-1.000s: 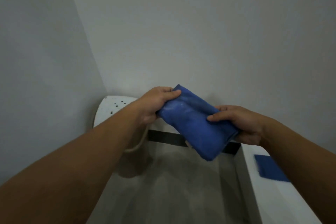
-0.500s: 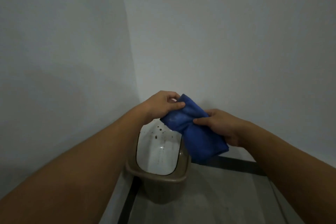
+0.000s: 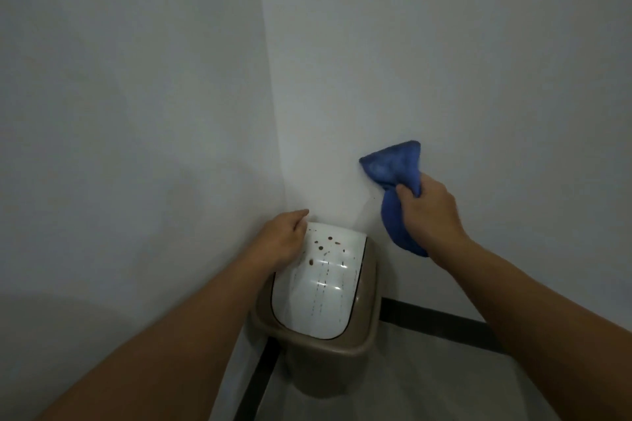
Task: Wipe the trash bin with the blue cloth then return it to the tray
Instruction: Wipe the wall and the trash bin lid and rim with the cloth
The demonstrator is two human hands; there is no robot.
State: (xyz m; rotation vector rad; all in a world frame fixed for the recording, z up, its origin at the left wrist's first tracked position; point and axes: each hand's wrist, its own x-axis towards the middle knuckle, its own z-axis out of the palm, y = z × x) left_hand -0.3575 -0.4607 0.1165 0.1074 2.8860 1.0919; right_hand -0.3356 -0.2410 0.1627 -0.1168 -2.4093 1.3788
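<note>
Since half a second ago, the two hands have been separated: the blue cloth [image 3: 398, 188], then held between both, is now gripped by the right hand [image 3: 429, 215] alone, and the left hand [image 3: 285, 237] has been brought down onto the trash bin [image 3: 318, 349].

Two pale walls [image 3: 136, 96] are met in a corner behind the bin, with a dark strip [image 3: 441, 325] run along their base above the grey floor [image 3: 410, 393]. The brown bin is stood in that corner. Its white swing lid [image 3: 318, 287] is marked with brown spots and thin drip lines. The lid's upper left edge is touched by the left hand, its fingers curled loosely; whether anything is pinched cannot be told. To the right of the bin, and clear of it, the bunched cloth is clamped in the closed right fist and held up in front of the wall.
</note>
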